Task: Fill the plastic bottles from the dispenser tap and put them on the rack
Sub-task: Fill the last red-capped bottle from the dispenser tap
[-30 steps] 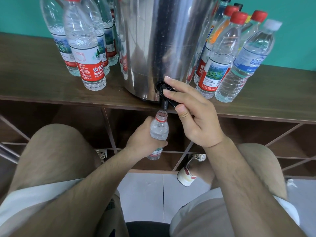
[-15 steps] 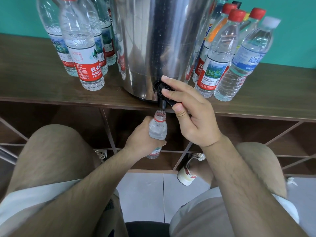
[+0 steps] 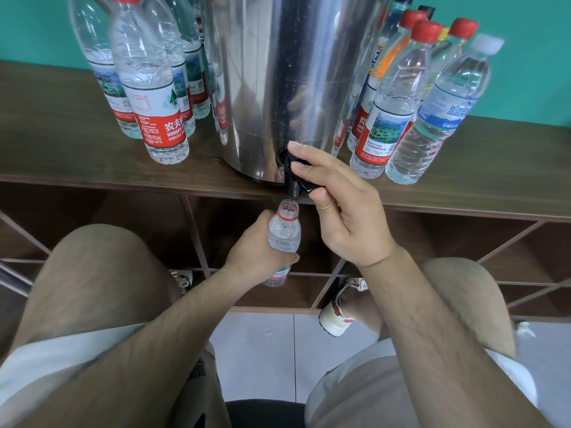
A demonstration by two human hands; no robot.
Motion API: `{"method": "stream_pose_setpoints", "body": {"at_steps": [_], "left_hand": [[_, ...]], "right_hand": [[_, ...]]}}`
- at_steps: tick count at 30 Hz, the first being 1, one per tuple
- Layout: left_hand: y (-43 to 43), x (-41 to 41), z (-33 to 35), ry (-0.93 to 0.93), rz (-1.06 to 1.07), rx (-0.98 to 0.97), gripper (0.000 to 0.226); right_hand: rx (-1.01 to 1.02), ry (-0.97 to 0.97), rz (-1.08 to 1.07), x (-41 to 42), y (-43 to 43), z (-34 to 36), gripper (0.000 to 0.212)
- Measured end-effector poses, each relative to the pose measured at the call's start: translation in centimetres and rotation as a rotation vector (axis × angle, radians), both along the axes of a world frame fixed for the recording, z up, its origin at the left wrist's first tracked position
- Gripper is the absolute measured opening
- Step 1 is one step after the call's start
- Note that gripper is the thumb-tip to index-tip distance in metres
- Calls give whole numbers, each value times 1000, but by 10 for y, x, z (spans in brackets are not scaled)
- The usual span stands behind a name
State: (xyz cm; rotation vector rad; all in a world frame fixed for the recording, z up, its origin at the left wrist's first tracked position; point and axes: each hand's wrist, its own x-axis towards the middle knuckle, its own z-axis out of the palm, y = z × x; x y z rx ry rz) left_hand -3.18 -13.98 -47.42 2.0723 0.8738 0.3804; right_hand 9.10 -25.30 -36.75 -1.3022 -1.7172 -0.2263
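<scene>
At centre frame, your left hand (image 3: 258, 248) wraps around the body of a small uncapped plastic bottle (image 3: 283, 234), fingers closed on it from the left, holding it upright with its open mouth directly under the black tap (image 3: 292, 177). A thin stream of water runs from the spout into the neck. The bottle's shoulder and mouth show above your hand; its labelled lower end shows below your fingers.

Your right hand (image 3: 343, 211), just to the right of the bottle and above it, grips the tap lever: fingers lie over the top, the thumb presses from beneath. The two hands are close but not touching.

The tap projects from the base of the steel dispenser (image 3: 290, 81), which stands at upper centre on the wooden rack top (image 3: 61, 143). Capped bottles stand in a cluster at upper left (image 3: 151, 97) and another at upper right (image 3: 401, 97), flanking the dispenser. Open rack compartments (image 3: 432, 245) lie behind the held bottle, below the shelf edge.
</scene>
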Motion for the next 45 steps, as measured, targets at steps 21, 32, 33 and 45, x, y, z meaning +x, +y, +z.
{"method": "stream_pose_setpoints", "body": {"at_steps": [21,32,33,45], "left_hand": [[-4,-1,5,3,4,-18,67],[-5,-3,9,-3,3,-48,65],[-5,-3,9,-9,4,-60,66],[-6,-3,9,-7,6,-66,67]], "right_hand": [[11,-58,-87,-3,2,-3,36],[13,-57,-103,-6,0,-1,40],[10,-57,-107,-5,0,-1,40],[7,-66,-137,-7,0,2,40]]}}
